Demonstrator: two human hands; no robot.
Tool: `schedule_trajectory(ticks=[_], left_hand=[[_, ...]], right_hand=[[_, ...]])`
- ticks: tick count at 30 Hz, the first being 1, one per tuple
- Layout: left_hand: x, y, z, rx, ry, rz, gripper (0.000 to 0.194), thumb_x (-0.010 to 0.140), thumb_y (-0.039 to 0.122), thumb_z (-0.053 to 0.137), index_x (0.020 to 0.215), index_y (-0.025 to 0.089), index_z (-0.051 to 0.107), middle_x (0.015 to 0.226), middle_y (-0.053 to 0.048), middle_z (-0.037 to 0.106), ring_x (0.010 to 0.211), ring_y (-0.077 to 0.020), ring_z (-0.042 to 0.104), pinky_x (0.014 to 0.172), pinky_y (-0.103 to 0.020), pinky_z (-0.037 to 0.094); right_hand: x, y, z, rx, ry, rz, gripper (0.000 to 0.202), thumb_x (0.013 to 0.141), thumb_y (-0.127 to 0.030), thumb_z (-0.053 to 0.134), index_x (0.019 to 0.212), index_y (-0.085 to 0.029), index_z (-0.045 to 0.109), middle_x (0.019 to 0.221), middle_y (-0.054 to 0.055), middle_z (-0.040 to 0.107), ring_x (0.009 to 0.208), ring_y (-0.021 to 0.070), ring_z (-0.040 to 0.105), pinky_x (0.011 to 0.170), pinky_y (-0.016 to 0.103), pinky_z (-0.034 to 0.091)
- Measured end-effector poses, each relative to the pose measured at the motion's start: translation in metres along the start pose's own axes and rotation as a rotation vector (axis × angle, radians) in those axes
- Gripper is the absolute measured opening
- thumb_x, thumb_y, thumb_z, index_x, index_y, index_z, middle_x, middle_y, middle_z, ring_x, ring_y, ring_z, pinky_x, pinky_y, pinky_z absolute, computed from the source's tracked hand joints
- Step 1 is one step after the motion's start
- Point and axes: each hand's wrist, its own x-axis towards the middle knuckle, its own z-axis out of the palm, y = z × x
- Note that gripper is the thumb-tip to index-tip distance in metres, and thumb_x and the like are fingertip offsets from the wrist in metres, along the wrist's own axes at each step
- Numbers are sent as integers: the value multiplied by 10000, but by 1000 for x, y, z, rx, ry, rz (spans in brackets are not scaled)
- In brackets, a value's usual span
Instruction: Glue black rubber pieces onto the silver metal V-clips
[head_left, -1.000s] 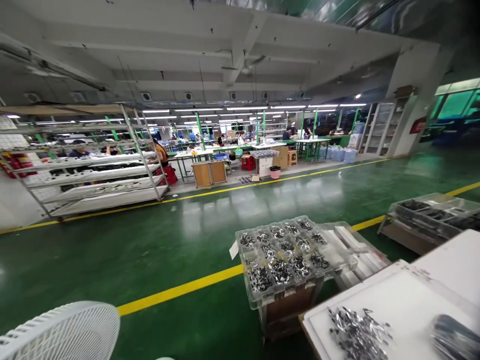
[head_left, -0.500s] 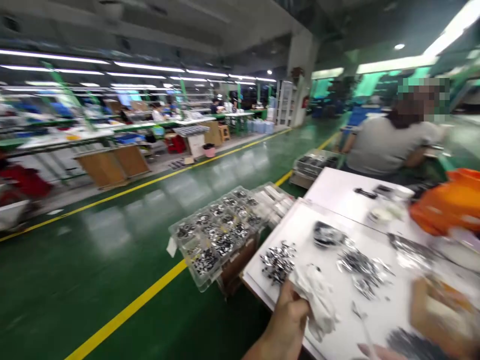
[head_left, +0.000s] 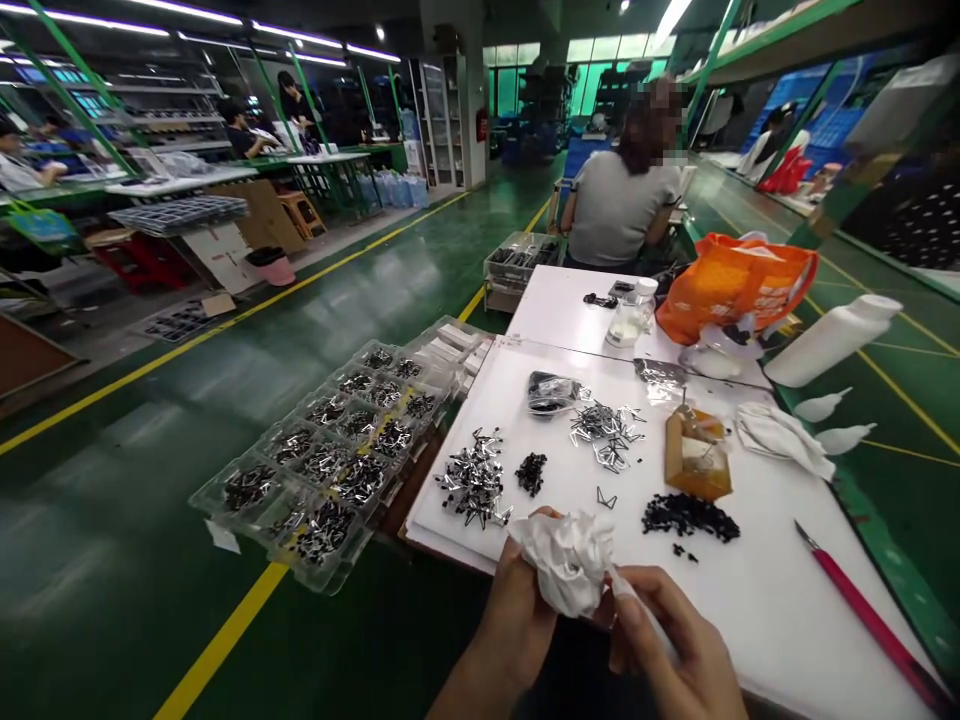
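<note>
Over the near edge of the white table, my left hand (head_left: 517, 590) is closed around a crumpled white cloth (head_left: 574, 560). My right hand (head_left: 664, 640) pinches a slim white pen-like tool (head_left: 637, 610), its tip against or very close to the cloth's right side. Beyond my hands lie a heap of bent metal clips with black ends (head_left: 474, 480), a small pile of black caps (head_left: 531, 474) and bare metal clips (head_left: 607, 430). One bent metal clip (head_left: 606, 498) lies apart. More small black parts (head_left: 690, 518) are heaped ahead of my right hand.
A compartment tray (head_left: 322, 460) of clips stands left of the table. On the table are a cardboard box (head_left: 697, 460), red-handled tweezers (head_left: 855, 600), a folded cloth (head_left: 784, 440) and a white bottle (head_left: 832, 340). An orange bag (head_left: 735, 285) stands farther back. A seated person (head_left: 622, 205) is ahead.
My view has swung right and down to the table. My left hand has brought the cloth close in front of me, and my right hand has come up to it with the slim white tool.
</note>
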Motion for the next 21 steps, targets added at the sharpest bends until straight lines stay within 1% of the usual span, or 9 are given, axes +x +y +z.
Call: schedule_trajectory(ticks=[3, 6, 9, 12, 14, 16, 19, 21], left_hand=[[0, 4, 2, 40, -34, -13, 326, 627, 329, 994, 788, 169, 761, 670, 16, 674, 602, -123, 564, 610, -246, 437], [1, 6, 0, 74, -37, -9, 356, 590, 333, 1019, 790, 150, 789, 702, -6, 698, 612, -113, 581, 605, -221, 441], [2, 9, -3, 100, -51, -1, 370, 601, 372, 1027, 755, 142, 781, 673, 0, 666, 575, -103, 556, 569, -211, 425], [0, 9, -3, 112, -64, 28, 394, 608, 398, 1033, 760, 140, 777, 692, -2, 661, 573, -103, 541, 560, -216, 420], [-3, 6, -1, 103, -49, 62, 385, 608, 372, 1037, 758, 145, 764, 696, 9, 650, 579, -93, 514, 565, -209, 408], [-6, 0, 1, 76, -10, 92, 376, 637, 379, 1024, 774, 161, 748, 682, 29, 627, 579, -81, 481, 567, -200, 387], [-7, -10, 1, 25, 49, 104, 400, 645, 412, 1016, 823, 187, 737, 687, 45, 607, 595, -84, 483, 595, -206, 404], [-6, -10, -1, 6, 74, 105, 430, 634, 443, 1016, 835, 186, 734, 708, 34, 610, 626, -105, 523, 619, -226, 440]], right_hand=[[2, 9, -7, -53, -101, -26, 387, 1019, -576, 584, 954, -225, 732, 693, 22, 667, 574, 166, 650, 549, 226, 525], [2, 14, -8, -54, -132, 9, 376, 1025, -565, 582, 971, -225, 733, 713, 24, 665, 573, 167, 650, 539, 225, 524], [2, 16, -6, -13, -177, 56, 380, 1029, -571, 572, 1007, -226, 729, 797, 36, 698, 555, 154, 637, 533, 230, 525], [2, 14, -3, -15, -202, 72, 405, 1034, -586, 555, 1012, -223, 732, 791, 30, 700, 513, 135, 589, 506, 228, 491], [1, 9, 0, -51, -192, 71, 428, 1025, -608, 558, 1008, -223, 744, 762, 19, 696, 493, 120, 540, 492, 223, 457], [0, 2, 4, -81, -154, 97, 448, 1013, -632, 565, 1013, -228, 759, 726, 4, 681, 492, 116, 508, 481, 219, 429], [-1, -6, 8, -96, -77, 118, 464, 996, -650, 580, 1022, -234, 782, 697, -2, 661, 567, 145, 571, 547, 221, 478], [-2, -6, 4, -122, -84, 92, 461, 988, -643, 593, 1027, -231, 796, 701, 11, 676, 650, 177, 643, 622, 227, 527]])
